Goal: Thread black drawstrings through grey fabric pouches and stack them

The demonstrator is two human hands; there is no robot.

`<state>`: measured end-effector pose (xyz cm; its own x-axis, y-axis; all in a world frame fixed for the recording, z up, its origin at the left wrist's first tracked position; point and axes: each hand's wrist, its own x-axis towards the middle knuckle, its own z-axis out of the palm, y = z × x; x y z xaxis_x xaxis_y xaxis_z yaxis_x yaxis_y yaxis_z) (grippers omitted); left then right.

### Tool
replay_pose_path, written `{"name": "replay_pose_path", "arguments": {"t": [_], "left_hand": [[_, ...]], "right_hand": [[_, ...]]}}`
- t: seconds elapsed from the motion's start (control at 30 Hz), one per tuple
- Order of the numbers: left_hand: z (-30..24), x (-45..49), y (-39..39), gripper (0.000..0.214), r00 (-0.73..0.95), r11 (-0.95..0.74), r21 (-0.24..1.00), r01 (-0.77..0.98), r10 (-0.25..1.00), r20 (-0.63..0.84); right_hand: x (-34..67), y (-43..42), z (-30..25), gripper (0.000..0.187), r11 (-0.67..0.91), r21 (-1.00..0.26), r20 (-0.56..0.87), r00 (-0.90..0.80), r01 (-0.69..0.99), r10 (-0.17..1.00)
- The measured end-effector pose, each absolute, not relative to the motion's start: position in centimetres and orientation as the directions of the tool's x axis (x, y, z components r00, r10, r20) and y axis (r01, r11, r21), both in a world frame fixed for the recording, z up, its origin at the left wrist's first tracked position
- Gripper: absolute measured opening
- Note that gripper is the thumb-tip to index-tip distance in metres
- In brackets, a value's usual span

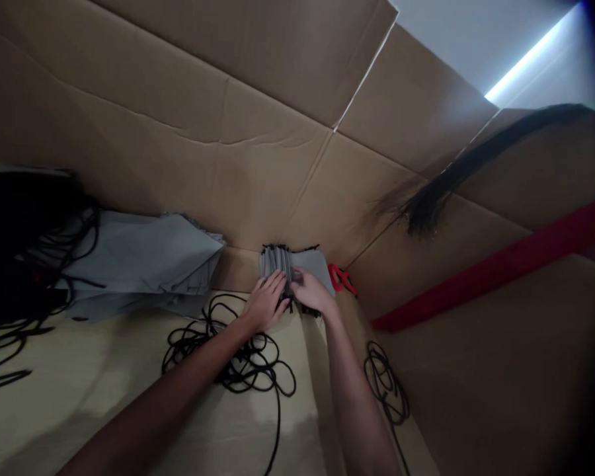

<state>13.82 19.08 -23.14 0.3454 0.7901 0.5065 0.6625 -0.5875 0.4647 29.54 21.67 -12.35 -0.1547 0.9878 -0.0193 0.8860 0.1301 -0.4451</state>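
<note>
Fingers of the left hand (265, 305) are laid part-spread over stacked grey fabric pieces (276, 257), left of the red-handled scissors (336, 278). The right hand (311, 291) is curled there; its grip cannot be told

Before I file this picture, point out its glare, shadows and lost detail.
Head view: glare from the bright strip at upper right; head view: the dark heap at left loses most detail, and the right edge falls to black; head view: soft shadows cross the pale surface; head view: the left hand and right hand are dim but readable.
</note>
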Motion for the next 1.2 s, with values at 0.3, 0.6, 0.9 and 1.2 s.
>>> {"name": "replay_pose_path", "arguments": {"t": [0.3, 0.6, 0.9, 1.2], "left_hand": [[-23.3, 13.9, 18.9, 0.057, 0.345, -0.606, 0.454, 0.653, 0.772, 0.534], [-23.2, 14.0, 19.1, 0.057, 0.289, -0.580, 0.512, 0.633, 0.792, 0.538], [-23.8, 13.9, 19.2, 0.066, 0.207, -0.547, 0.585, 0.599, 0.811, 0.547], [-24.2, 14.0, 19.3, 0.063, 0.193, -0.542, 0.590, 0.599, 0.812, 0.551]], "right_hand": [[29.1, 24.4, -13.3, 0.038, 0.053, -0.431, -0.034, -0.075, 0.901, 0.997], [29.1, 24.8, -14.9, 0.034, 0.040, -0.428, 0.023, -0.033, 0.903, 0.999], [29.1, 24.8, -14.9, 0.037, 0.041, -0.447, 0.028, -0.031, 0.893, 0.999], [28.8, 24.6, -14.7, 0.034, 0.086, -0.490, 0.044, -0.074, 0.867, 0.996]]}}
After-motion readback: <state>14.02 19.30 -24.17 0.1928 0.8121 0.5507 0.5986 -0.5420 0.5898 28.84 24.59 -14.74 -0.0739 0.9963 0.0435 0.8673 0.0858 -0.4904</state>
